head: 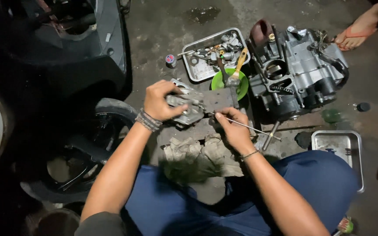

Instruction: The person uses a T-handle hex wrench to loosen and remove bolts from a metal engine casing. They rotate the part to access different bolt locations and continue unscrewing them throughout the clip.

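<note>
Scooter (pixel 66 48): dark body fills the upper left of the frame; its wheel (pixel 88 148) lies at centre left, on the floor (pixel 162 26).
Left hand (pixel 159 101): left of centre, grip closed round a grey metal part (pixel 188 108), fingers wrapped over its top edge, holding it against a dark block (pixel 218 99).
Part: centre of the frame, between the two hands, its open face turned toward the right hand.
Rag (pixel 197 153): crumpled, just below both hands, in front of the knees.
Right hand (pixel 233 127): just right of centre, grip narrow, fingers pinched on a thin rod (pixel 252 127).
Rod: long axis runs from the part's right side out to the lower right; its near tip points at the part, so the right hand is the nearer one to that opening.
Tray (pixel 197 74): upper centre, holding small fittings; a green bowl (pixel 224 83) with a brush (pixel 238 65) sits beside it.
Engine (pixel 298 70): upper right, well apart from the hands.
Second tray (pixel 342 148): lower right, beside the knee.
Feet (pixel 355 35): another person's, at the right edge.
</note>
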